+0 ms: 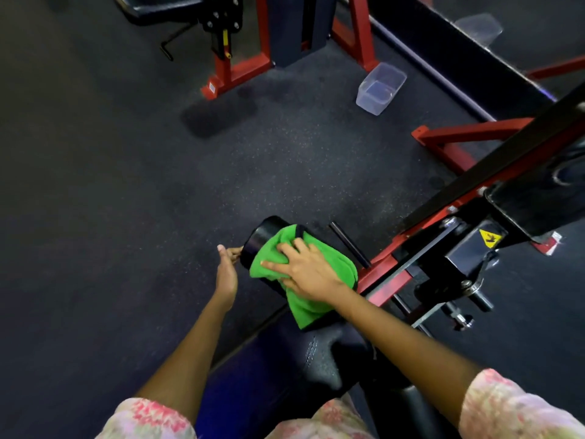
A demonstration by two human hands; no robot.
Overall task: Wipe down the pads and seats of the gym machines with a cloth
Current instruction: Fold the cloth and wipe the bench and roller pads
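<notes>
While pressed flat under the right hand (308,270), green cloth (304,274) draped over the top of the black roller pad (264,240), hanging down its near side toward the dark seat (316,353) below. Right-hand fingers spread wide on the cloth, not bunching it up. Left hand (226,269) out at the roller's round end face, fingertips touching the edge (looks like a light steadying touch, though whether anything's actually pinched there, can't tell). Roller mounted on a red and black machine frame (392,270), with a yellow warning sticker (490,238) on the black bracket off to the right. Clear plastic tub (381,88) sitting on the speckled rubber floor (126,185) further back, near the foot of another red machine (228,74). Floral pink sleeves (519,407) at the bottom edge.
</notes>
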